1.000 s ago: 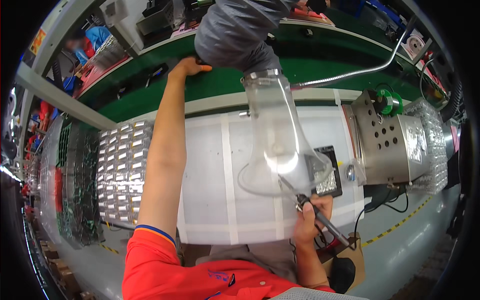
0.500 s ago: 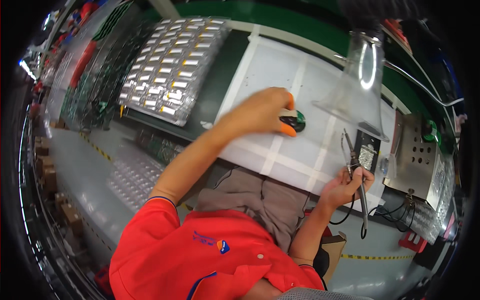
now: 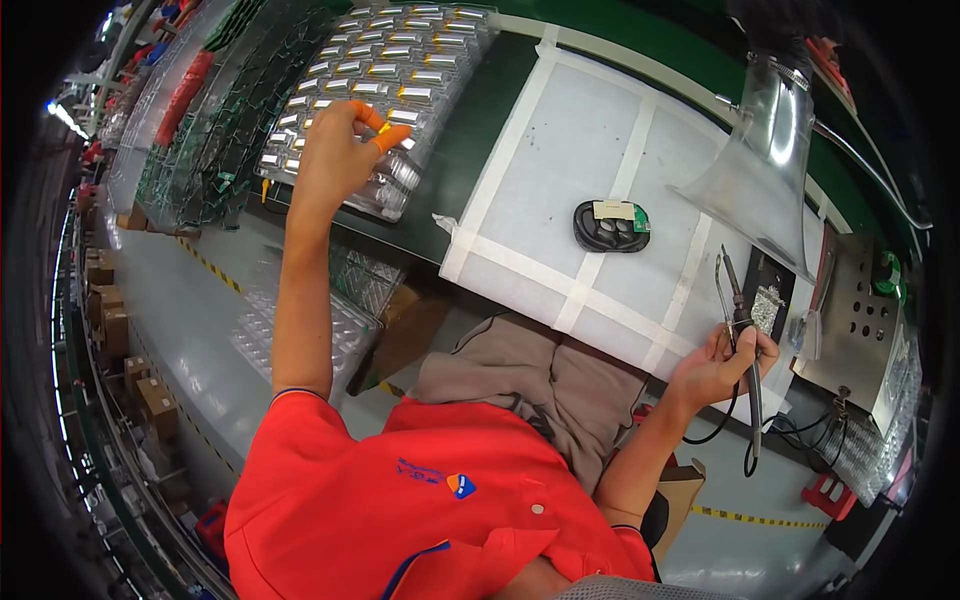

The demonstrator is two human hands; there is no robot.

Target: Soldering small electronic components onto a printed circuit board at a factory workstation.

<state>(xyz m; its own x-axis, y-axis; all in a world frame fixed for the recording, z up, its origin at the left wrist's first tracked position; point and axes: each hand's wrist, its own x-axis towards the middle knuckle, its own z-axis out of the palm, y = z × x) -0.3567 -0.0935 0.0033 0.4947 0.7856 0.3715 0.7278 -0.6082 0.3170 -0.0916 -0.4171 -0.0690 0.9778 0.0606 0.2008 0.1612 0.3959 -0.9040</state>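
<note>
The left hand [image 3: 335, 150] has left the black part [image 3: 610, 226], fingers loosely spread over the tray [image 3: 400, 80] at ten o'clock, while the right hand [image 3: 722, 362] grips the soldering iron [image 3: 745, 340].

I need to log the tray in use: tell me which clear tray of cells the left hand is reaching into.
It is the near tray on the bench top, filled with silver cells, directly under the left hand. The other clear trays lie lower down beside the person's leg, away from the hand.

We see a black part [image 3: 610, 226] on the white mat [image 3: 590, 130] up-left of the right hand [image 3: 715, 365]; a clear hood [image 3: 765, 160] above it; a perforated box [image 3: 860, 330] to its right.
</note>
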